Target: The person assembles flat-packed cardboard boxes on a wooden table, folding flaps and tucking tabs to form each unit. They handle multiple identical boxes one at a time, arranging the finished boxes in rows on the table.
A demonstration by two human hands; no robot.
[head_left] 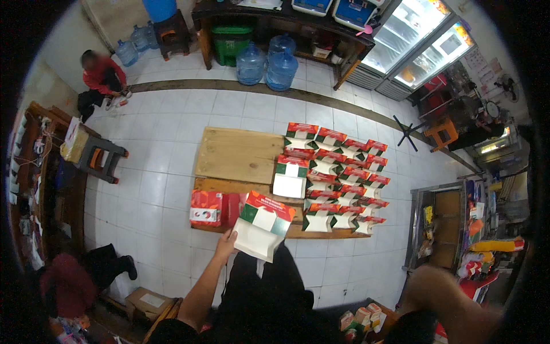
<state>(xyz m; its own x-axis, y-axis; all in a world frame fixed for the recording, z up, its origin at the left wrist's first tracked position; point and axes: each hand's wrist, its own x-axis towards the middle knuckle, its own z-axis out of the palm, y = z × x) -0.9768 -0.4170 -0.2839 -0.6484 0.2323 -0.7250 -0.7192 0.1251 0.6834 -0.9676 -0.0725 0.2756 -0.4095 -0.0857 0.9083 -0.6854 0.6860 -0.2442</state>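
Observation:
My left hand [227, 241] is closed on the near left edge of a cardboard food box [255, 239], held over the table's front edge in front of my legs. The box is partly folded, with a cream inside and a red-and-green printed back panel tilted up. Just beyond it, a stack of flat red cartons [205, 207] lies on the wooden table [238, 152]. Another open carton [290, 184] stands near the table's middle, and rows of similar open cartons [345, 195] fill its right side. My right arm [438, 292] is bent and blurred at lower right; its hand is out of sight.
A grey stool [102, 157] stands to the left. One person [102, 74] sits at far left, another [69, 284] at near left. Water jugs [282, 70] are under the far counter, beside lit fridges [421, 40]. A metal shelf [438, 226] stands right.

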